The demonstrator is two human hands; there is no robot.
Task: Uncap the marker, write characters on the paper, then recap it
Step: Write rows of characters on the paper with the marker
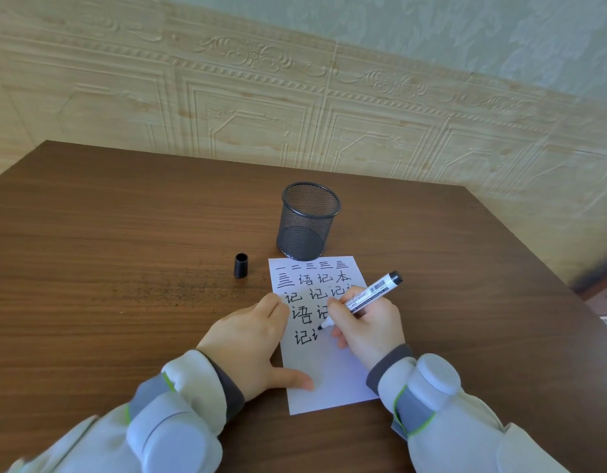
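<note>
A white sheet of paper (pixel 332 377) lies on the brown wooden table (pixel 124 250), its upper part filled with several rows of black characters. My right hand (pixel 366 326) grips an uncapped white marker (pixel 373 295) with its black tip touching the paper in the lowest written row. My left hand (pixel 250 339) lies flat on the paper's left edge, fingers straight and thumb spread across the sheet. The black cap (pixel 241 265) stands upright on the table, apart from the paper on its left.
A dark mesh pen cup (pixel 308 221) stands just behind the paper's top edge, with nothing visible inside. The table's far edge meets a beige embossed wall. The right table edge runs diagonally past my right arm.
</note>
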